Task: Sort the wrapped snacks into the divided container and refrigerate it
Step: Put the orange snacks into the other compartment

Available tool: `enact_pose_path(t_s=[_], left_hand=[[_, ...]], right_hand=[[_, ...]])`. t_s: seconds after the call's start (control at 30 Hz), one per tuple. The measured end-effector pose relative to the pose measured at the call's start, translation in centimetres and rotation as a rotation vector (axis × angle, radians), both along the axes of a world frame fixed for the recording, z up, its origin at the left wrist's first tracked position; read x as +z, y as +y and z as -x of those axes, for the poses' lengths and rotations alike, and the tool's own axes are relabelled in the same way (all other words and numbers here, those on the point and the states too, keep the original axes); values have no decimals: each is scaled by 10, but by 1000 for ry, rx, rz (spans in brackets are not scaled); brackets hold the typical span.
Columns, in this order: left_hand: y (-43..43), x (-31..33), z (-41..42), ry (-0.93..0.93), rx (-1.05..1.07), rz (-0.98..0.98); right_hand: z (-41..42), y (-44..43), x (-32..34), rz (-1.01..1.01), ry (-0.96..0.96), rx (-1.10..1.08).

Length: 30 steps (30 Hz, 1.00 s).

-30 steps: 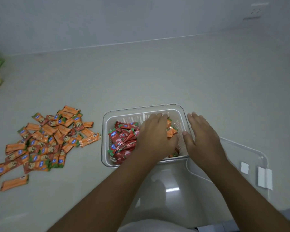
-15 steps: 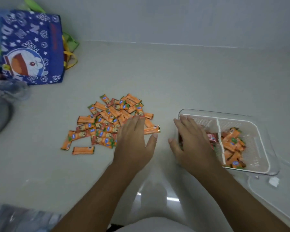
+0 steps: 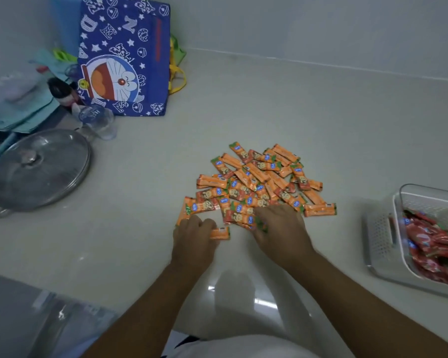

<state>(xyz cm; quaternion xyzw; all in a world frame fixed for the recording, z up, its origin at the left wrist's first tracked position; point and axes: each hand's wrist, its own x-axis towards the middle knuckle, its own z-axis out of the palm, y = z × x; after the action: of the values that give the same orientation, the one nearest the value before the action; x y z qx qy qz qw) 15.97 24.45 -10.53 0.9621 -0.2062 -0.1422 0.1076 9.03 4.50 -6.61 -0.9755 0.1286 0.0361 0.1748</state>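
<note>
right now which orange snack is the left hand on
The single snack at the near left of the pile, sticking out from under the left hand's curled fingers. It lies apart on the counter; the others are heaped together.

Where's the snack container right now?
In the head view, the container sits at the right edge, partly cut off, right of the orange snack pile.

Blue "aro" labels are showing on the orange wrappers (image 3: 259,182) at the fingertips of the right hand (image 3: 279,228); white letters D, N, A are showing on the blue bag (image 3: 124,55) well beyond.
</note>
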Motion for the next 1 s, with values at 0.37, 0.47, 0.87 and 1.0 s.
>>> enact_pose_path(t_s=[0.37,0.47,0.87,1.0], left_hand=[[-3,-2,-50,-3,166,246],[-11,-5,-70,4,54,-2],[20,7,-68,109,439,277],[17,5,-77,199,530,161]], right_hand=[[-46,27,-30,-58,246,-129],[-49,26,-32,-30,307,-55],[-62,14,-23,-251,141,-258],[-73,13,-29,-146,223,-190]])
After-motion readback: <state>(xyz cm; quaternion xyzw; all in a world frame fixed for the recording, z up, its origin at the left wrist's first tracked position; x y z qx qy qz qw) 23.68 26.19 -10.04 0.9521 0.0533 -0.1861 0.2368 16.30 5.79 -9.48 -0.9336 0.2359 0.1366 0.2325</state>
